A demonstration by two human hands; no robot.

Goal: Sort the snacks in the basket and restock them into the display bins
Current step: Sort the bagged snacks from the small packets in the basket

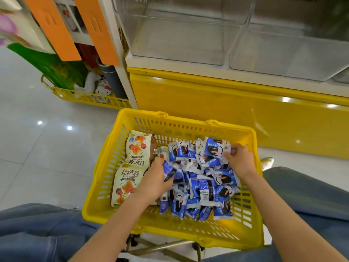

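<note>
The yellow basket [188,123] sits near the person, between the knees, on a metal frame [164,246] that is mostly hidden beneath it; cream packets [137,148] lie along its left side, and a heap of blue packets [205,190] fills its right half. The left hand [155,179] is down in the middle of the basket, at the left edge of the heap, with its fingers curled round a blue packet [168,169] that sticks out to the right of the thumb; the right hand [240,160] is at the far right of the heap, pinching a second blue packet [214,147] by its right edge, the packet lifted slightly over the others. The left hand covers part of the nearer cream packet; a brown packet [154,146] beside the farther one is half hidden and hard to make out; the print on the blue packets is too blurred to read. Beyond the basket stands a yellow cabinet [226,103], with clear display bins [179,40] on top, cut off by the far and right edges; to the far left a smaller yellow basket [90,98] holds soft toys.
</note>
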